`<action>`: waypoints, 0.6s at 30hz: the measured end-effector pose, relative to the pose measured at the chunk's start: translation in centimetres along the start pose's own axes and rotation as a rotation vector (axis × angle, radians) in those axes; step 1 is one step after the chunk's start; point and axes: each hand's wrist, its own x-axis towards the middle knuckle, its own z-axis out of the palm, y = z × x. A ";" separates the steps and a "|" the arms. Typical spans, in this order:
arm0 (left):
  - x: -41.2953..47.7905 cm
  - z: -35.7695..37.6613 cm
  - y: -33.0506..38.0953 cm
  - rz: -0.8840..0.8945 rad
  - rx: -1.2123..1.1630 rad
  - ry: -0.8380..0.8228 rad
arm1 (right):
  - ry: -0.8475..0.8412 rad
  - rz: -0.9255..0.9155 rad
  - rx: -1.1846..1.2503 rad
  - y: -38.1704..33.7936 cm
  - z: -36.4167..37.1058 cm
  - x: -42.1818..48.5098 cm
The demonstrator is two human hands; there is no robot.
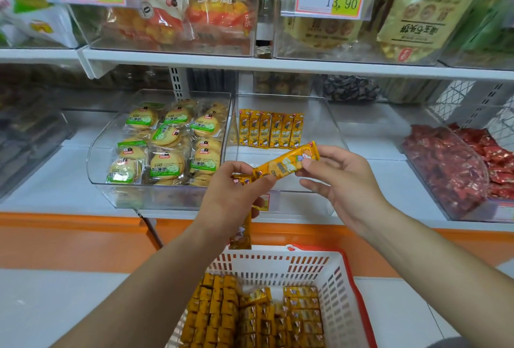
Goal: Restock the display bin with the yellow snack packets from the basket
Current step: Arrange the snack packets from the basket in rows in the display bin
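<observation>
A long yellow snack packet (283,164) is held tilted in front of the clear display bin (332,125). My right hand (342,180) pinches its upper right end. My left hand (233,194) grips its lower left end and also holds other yellow packets (242,232) that hang down below the palm. Several yellow packets (270,130) stand in a row at the back left of the bin. The white basket with red trim (338,289) sits below, holding several yellow packets (250,317).
A clear bin of green-labelled round biscuits (167,141) stands left of the display bin. A bin of red-wrapped snacks (456,169) lies to the right. The upper shelf (250,62) holds more bins with price tags. An orange ledge (69,239) runs below the shelf.
</observation>
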 end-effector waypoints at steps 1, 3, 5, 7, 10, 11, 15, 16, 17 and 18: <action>0.2 -0.1 0.0 -0.006 0.011 -0.015 | 0.013 -0.012 -0.038 -0.2 -0.2 0.4; 0.6 -0.5 0.0 -0.008 0.040 -0.062 | 0.026 -0.076 -0.173 -0.9 -1.0 1.6; 1.1 -0.8 0.0 0.015 0.068 -0.105 | 0.006 -0.168 -0.383 -2.4 -1.9 3.7; 1.7 -1.2 0.1 0.047 0.068 -0.117 | -0.025 -0.270 -0.663 -3.8 -2.8 6.5; 2.6 -1.6 0.2 0.071 0.026 -0.106 | -0.067 -0.359 -1.034 -4.6 -3.9 10.9; 2.9 -1.7 0.2 0.075 0.014 -0.104 | -0.075 -0.379 -1.137 -4.5 -4.2 12.2; 3.9 -1.7 0.5 0.095 -0.025 -0.089 | -0.100 -0.402 -1.442 -3.2 -5.3 17.2; 4.2 -1.6 0.6 0.100 -0.016 -0.083 | -0.106 -0.375 -1.451 -2.7 -5.5 18.2; 4.4 -1.6 0.5 0.105 0.007 -0.084 | -0.115 -0.346 -1.448 -2.3 -5.7 19.1; 4.6 -1.5 0.4 0.112 0.044 -0.089 | -0.126 -0.325 -1.454 -1.9 -5.7 19.9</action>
